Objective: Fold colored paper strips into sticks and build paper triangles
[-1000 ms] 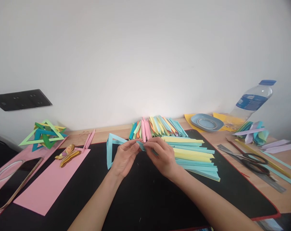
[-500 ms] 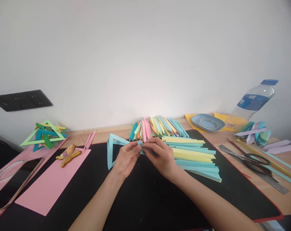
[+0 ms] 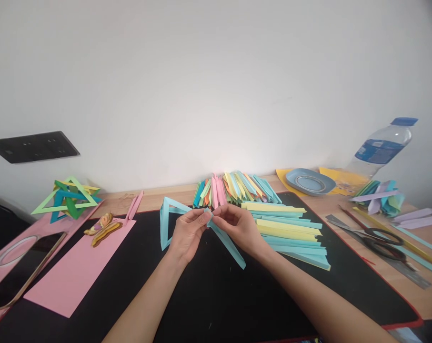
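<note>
Between thumb and fingers, my left hand pinches a light blue paper frame, whose open folded shape sticks out to the left. My right hand is closed at the same joint, its fingertips on a light blue paper strip that slants down toward the mat. The two hands almost touch, and their fingers hide how strip and frame meet. Just right of my right hand lie several folded blue and yellow paper strips.
A black mat covers the desk. A row of coloured folded strips lies along the wall. Scissors, a blue dish and a bottle are at right. Pink paper, a phone and a paper star are at left.
The light blue strip now hangs visibly down between my hands, where it was hidden behind my right hand before. Both hands stay in nearly the same place.
</note>
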The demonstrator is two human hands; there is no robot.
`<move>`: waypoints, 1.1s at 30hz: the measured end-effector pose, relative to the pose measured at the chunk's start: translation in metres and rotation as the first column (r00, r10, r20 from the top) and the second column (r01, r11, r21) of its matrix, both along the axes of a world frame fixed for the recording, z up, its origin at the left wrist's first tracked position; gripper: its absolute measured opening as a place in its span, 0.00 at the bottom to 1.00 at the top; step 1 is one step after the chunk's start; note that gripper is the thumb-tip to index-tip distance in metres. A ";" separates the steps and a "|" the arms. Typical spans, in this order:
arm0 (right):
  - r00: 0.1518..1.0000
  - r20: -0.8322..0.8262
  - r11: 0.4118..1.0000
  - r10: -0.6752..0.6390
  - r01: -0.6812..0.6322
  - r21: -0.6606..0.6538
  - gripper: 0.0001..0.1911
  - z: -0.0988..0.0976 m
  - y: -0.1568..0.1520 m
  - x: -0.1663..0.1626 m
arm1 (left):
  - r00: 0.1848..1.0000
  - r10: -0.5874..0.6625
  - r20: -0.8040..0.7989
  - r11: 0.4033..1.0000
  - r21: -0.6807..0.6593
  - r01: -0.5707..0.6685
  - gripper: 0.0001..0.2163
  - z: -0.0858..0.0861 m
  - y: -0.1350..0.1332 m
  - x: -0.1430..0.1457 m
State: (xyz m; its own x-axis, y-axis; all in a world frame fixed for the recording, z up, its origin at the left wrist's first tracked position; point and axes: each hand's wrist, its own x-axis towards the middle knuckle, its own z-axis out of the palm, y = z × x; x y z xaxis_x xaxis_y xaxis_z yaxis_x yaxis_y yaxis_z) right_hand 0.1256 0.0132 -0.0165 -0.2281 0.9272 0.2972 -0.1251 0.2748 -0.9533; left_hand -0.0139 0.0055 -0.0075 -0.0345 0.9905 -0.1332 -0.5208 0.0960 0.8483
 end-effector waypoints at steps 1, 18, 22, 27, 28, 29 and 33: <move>1.000 -0.005 1.000 0.006 -0.006 -0.014 0.10 0.001 0.000 0.000 | 1.000 -0.001 -0.003 1.000 -0.002 0.001 0.09 0.000 0.000 0.000; 1.000 0.022 1.000 0.015 -0.015 -0.016 0.10 0.002 0.002 0.002 | 1.000 0.013 0.022 0.999 -0.039 -0.012 0.09 0.000 -0.001 0.003; 1.000 0.012 0.999 0.028 -0.028 -0.026 0.09 0.002 0.002 0.002 | 1.000 0.017 0.013 0.999 -0.036 -0.016 0.10 0.000 -0.001 0.003; 1.000 0.016 0.999 0.013 -0.013 -0.042 0.09 0.002 0.003 0.002 | 0.999 0.029 -0.037 1.000 0.002 -0.029 0.09 -0.001 -0.001 0.003; 1.000 0.014 0.999 0.005 -0.004 -0.049 0.10 0.002 0.003 0.002 | 0.998 0.025 -0.054 0.999 0.022 -0.023 0.09 -0.001 -0.001 0.003; 1.000 0.011 0.998 -0.005 0.005 -0.055 0.10 0.002 0.003 0.003 | 0.997 0.022 -0.074 0.999 0.044 -0.018 0.09 -0.001 -0.001 0.003; 0.999 0.003 0.998 -0.032 0.032 -0.061 0.11 0.003 0.003 0.004 | 0.987 0.040 -0.156 0.994 0.112 -0.023 0.09 0.001 -0.003 0.001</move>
